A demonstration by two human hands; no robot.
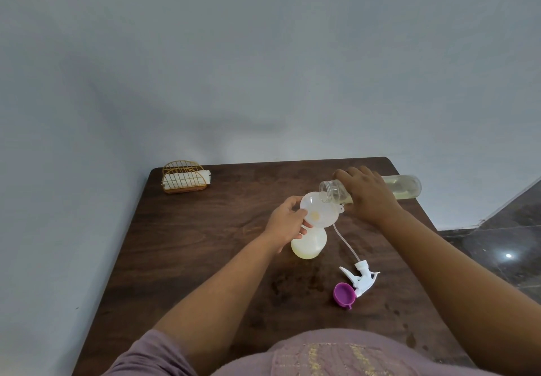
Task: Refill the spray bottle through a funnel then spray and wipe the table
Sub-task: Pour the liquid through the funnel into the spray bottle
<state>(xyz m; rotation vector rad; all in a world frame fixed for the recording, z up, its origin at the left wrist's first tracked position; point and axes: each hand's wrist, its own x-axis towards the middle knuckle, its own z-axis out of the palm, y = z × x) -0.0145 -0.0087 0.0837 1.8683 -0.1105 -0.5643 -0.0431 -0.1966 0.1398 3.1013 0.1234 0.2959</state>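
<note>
A translucent white spray bottle (308, 244) stands on the dark wooden table (205, 244) with a white funnel (319, 210) in its neck. My left hand (285, 223) grips the funnel's rim and the bottle's top. My right hand (367, 192) holds a clear refill bottle (404, 186) tipped almost flat, its open mouth over the funnel. Pale yellow liquid lies inside both bottles and a little in the funnel. The white spray head (361, 279) with its dip tube lies on the table to the right.
A purple cap (344, 293) lies next to the spray head. A gold wire holder with white napkins (186, 181) stands at the table's far left corner. A grey wall runs behind and to the left. Dark tiled floor shows on the right.
</note>
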